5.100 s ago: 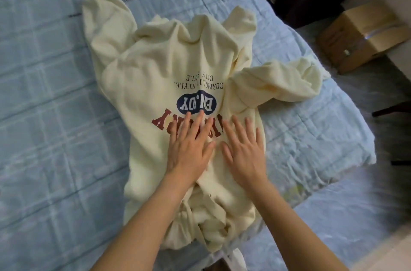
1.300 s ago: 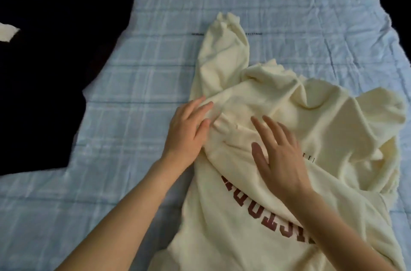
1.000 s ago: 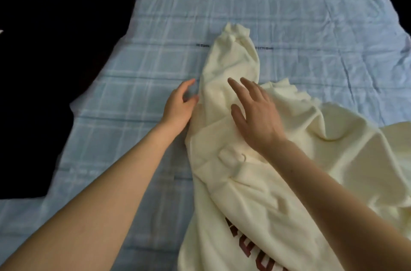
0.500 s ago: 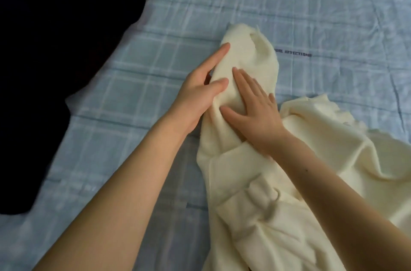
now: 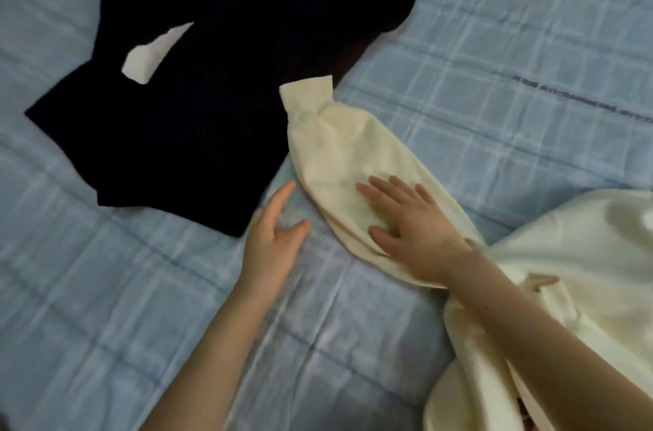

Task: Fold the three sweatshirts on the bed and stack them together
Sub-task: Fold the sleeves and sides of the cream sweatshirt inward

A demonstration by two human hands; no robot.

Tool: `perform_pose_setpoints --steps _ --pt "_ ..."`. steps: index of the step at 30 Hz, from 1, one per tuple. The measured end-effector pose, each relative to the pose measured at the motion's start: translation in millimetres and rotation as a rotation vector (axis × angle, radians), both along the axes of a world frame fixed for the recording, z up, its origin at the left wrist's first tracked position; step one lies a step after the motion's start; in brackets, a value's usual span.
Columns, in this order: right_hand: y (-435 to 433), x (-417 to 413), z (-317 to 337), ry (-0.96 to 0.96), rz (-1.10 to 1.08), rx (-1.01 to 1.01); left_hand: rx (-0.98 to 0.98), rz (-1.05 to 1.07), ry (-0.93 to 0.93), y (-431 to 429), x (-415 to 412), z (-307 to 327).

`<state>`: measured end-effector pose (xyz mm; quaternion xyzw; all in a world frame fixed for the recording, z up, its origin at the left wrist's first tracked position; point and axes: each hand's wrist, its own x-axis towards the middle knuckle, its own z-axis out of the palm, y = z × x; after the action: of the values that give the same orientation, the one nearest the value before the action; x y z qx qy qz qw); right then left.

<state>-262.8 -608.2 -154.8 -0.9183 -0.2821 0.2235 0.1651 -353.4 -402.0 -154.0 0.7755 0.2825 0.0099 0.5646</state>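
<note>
The cream sweatshirt (image 5: 579,271) lies at the right on the bed, its body partly cut off by the frame. Its sleeve (image 5: 339,148) stretches flat toward the upper left, the cuff touching the dark sweatshirt (image 5: 212,94). My right hand (image 5: 406,218) presses flat on the sleeve with fingers spread. My left hand (image 5: 274,236) hovers or rests open on the sheet just left of the sleeve, holding nothing. The dark sweatshirt lies spread out at the upper left, with two cream patches showing on it. A third sweatshirt is not in view.
The bed is covered with a light blue checked sheet (image 5: 512,41), wrinkled, with open sheet at the upper right and lower left. A dark object shows at the top left corner.
The sleeve has been laid out flat toward the upper left, reaching the dark sweatshirt. My left hand has come off the sleeve; my right hand stays flat on it. The view has shifted left.
</note>
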Motion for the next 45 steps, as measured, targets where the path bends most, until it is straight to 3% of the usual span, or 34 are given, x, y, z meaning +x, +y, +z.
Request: perform_pose_setpoints --steps 4,7,10,12,15,18,20,23,25,28,30,33,38,40,45 --pt "8.3 -21.4 8.3 -0.05 -0.237 0.107 -0.007 0.0 -0.041 30.0 21.9 2.7" --pt "25.3 -38.3 1.9 -0.04 -0.172 -0.043 -0.076 -0.167 -0.11 25.4 65.9 1.6" --pt "38.2 -38.2 -5.3 -0.044 -0.179 -0.131 0.077 -0.263 -0.069 18.5 97.7 10.2" --pt "39.8 -34.4 3.9 -0.045 -0.243 0.017 0.155 -0.217 -0.11 23.1 104.8 23.5" --pt "42.3 -32.7 29.9 -0.146 -0.294 0.323 0.23 -0.182 -0.319 38.5 90.8 54.5" --pt "50.8 -36.2 41.8 -0.234 -0.216 0.449 0.19 -0.155 -0.451 56.2 66.6 69.8" --pt "56.2 -42.8 33.6 -0.228 -0.147 0.395 0.178 -0.126 -0.388 64.1 49.7 57.3" --pt "62.3 -54.0 4.8 -0.117 -0.054 0.085 0.151 -0.133 -0.118 70.7 28.0 19.8" --pt "63.9 -60.5 -13.2 -0.112 -0.02 -0.052 0.077 -0.175 -0.063 79.3 19.3 3.6" --pt "61.7 -57.8 -13.6 -0.124 -0.115 0.147 -0.084 -0.136 -0.19 97.6 18.7 -1.8" --pt "59.3 -54.8 -6.1 -0.114 -0.205 0.309 0.149 -0.141 -0.202 108.3 19.5 -2.4" --pt "57.0 -51.2 4.5 -0.13 -0.213 0.355 0.546 -0.251 -0.196 120.3 28.0 -1.8" --pt "56.3 -50.0 4.6 -0.099 -0.288 0.393 0.765 -0.42 -0.252 147.3 55.6 6.1" --pt "58.7 -51.8 9.5 -0.125 -0.372 0.513 0.724 -0.468 -0.268 154.9 62.3 19.1" --pt "47.8 -51.7 55.6 0.011 -0.457 0.699 0.325 -0.498 -0.232 165.6 60.2 88.6"
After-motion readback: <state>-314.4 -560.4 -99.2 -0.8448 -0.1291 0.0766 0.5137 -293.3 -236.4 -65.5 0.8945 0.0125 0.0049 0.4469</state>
